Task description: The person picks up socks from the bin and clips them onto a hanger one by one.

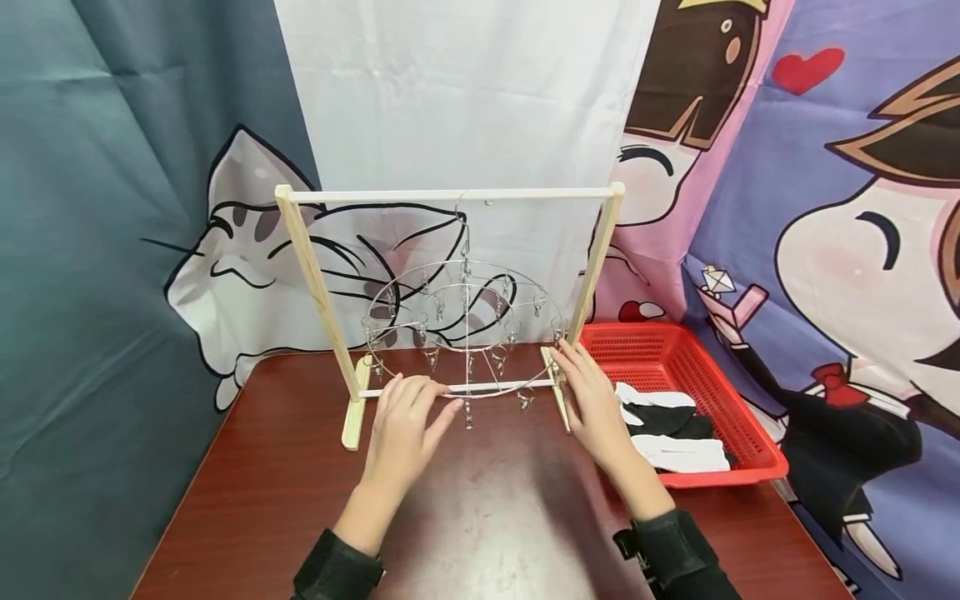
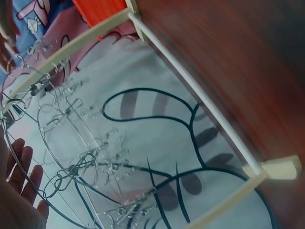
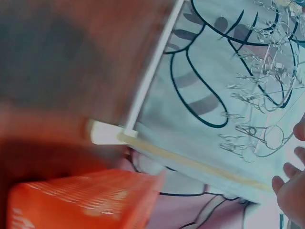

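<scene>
Here, left hand (image 1: 407, 421) and right hand (image 1: 594, 404) outstretched, flanking wire hanger (image 1: 467, 329), both grips slack

The left hand (image 1: 405, 421) and right hand (image 1: 592, 404) are raised apart from each other, backs showing from above. The left hand's fingers are loosely bent, its thumb spread toward the right hand. The right hand's fingers reach forward, slightly farther than the left's. Behind the hands, both forearms slant inward, with dark sleeves (image 1: 341, 567) below the bare wrists (image 1: 367, 517).
</scene>
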A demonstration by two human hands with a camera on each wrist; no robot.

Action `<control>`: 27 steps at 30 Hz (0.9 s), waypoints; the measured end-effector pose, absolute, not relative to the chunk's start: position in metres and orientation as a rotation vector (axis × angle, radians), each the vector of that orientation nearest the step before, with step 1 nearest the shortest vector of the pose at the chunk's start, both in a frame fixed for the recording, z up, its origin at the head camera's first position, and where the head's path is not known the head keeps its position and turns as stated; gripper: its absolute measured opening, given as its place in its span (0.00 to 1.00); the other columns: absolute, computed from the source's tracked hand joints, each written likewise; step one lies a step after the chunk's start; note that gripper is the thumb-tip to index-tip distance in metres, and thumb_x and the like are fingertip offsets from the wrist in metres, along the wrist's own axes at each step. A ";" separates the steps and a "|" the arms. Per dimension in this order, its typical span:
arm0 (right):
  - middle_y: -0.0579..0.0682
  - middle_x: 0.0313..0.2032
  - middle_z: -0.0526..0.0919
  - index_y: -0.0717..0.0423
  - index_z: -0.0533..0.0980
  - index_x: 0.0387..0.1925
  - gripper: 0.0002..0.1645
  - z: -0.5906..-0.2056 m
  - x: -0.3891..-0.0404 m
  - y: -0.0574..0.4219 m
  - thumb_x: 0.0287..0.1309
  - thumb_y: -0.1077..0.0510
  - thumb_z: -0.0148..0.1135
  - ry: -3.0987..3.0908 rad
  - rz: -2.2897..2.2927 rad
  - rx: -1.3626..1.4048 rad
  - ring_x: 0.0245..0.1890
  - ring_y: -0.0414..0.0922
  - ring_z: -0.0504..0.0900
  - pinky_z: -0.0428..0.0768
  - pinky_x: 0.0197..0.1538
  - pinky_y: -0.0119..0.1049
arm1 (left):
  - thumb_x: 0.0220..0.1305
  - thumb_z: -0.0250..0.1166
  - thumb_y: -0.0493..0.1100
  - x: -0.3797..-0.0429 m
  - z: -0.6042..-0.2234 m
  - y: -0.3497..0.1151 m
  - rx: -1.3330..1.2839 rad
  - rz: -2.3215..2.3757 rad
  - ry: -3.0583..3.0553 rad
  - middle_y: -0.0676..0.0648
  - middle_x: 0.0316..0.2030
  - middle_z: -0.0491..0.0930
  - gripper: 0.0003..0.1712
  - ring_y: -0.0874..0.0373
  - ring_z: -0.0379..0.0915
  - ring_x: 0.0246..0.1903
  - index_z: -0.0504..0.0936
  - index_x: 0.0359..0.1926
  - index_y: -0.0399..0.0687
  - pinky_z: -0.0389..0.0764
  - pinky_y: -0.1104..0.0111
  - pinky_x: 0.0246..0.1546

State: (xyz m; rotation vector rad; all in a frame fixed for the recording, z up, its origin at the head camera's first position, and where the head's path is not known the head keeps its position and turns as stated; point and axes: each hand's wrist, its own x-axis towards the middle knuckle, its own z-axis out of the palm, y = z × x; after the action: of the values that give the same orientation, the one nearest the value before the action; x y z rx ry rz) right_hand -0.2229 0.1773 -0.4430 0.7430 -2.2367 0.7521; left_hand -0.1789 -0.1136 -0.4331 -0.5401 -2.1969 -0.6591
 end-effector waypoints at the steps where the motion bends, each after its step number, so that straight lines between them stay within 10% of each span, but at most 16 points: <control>1: 0.58 0.70 0.72 0.59 0.75 0.64 0.27 -0.440 -0.225 0.175 0.63 0.71 0.61 -2.247 0.741 0.762 0.73 0.60 0.63 0.61 0.72 0.61 | 0.66 0.69 0.51 -0.179 -0.433 -0.116 -0.525 -0.671 -2.195 0.47 0.43 0.83 0.14 0.49 0.76 0.55 0.84 0.43 0.46 0.61 0.50 0.71; 9: 0.56 0.58 0.82 0.56 0.81 0.40 0.06 -0.433 -0.222 0.154 0.62 0.67 0.65 -2.178 0.757 0.900 0.68 0.58 0.71 0.64 0.70 0.59 | 0.67 0.67 0.44 -0.175 -0.436 -0.118 -0.609 -0.678 -1.787 0.39 0.50 0.84 0.13 0.41 0.78 0.52 0.86 0.44 0.38 0.74 0.55 0.62; 13: 0.54 0.49 0.86 0.57 0.81 0.38 0.06 -0.432 -0.216 0.143 0.60 0.68 0.66 -2.130 0.771 0.938 0.62 0.56 0.75 0.67 0.67 0.55 | 0.62 0.72 0.43 -0.167 -0.445 -0.102 -0.743 -0.660 -1.674 0.42 0.41 0.86 0.13 0.48 0.82 0.39 0.87 0.41 0.37 0.83 0.61 0.46; 18: 0.49 0.42 0.87 0.56 0.82 0.39 0.06 -0.431 -0.207 0.131 0.60 0.66 0.67 -2.104 0.756 0.932 0.57 0.54 0.77 0.69 0.63 0.57 | 0.53 0.80 0.46 -0.160 -0.460 -0.078 -0.489 -1.017 -1.983 0.46 0.45 0.85 0.25 0.53 0.82 0.45 0.82 0.49 0.40 0.83 0.72 0.47; 27: 0.47 0.39 0.87 0.55 0.82 0.39 0.06 -0.425 -0.199 0.123 0.61 0.66 0.65 -2.089 0.725 0.919 0.55 0.54 0.79 0.70 0.62 0.53 | 0.55 0.79 0.40 -0.169 -0.463 -0.061 -0.293 -1.539 -1.934 0.42 0.38 0.85 0.19 0.52 0.87 0.38 0.77 0.40 0.40 0.87 0.68 0.40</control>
State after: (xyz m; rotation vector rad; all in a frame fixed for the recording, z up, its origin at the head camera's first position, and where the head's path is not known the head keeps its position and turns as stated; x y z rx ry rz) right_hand -0.1986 0.1234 -0.4246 0.9185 -2.0890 0.7252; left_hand -0.1687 -0.0610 -0.4626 -0.2931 -1.9344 -1.5390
